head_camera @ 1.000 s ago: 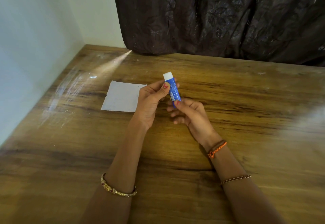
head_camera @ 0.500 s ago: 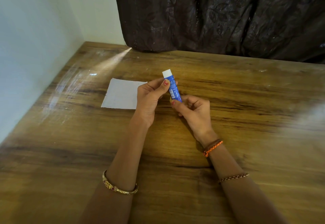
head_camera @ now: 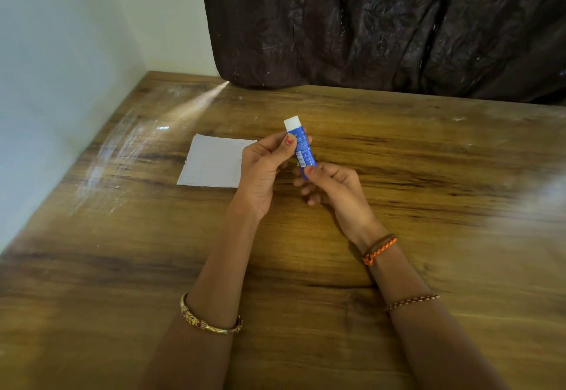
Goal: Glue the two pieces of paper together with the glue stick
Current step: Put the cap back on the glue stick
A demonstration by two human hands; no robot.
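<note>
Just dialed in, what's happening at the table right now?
A person holds a blue glue stick above the wooden table with both hands. The left hand grips the upper part near the white end; the right hand pinches the bottom end. White paper lies flat on the table behind the left hand, untouched. No gluing has started; only one sheet is clearly visible.

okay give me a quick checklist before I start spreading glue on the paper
1. Blue glue stick gripped: ok, left hand holds the upper part, right hand pinches the base.
2. White end up: cannot tell whether it is a cap or bare glue.
3. White paper sheet flat on the wooden table: ok.
4. Second paper piece in view: cannot tell, only one sheet is distinguishable.
5. Hand free to steady the paper: not ok, both hold the stick.
</note>
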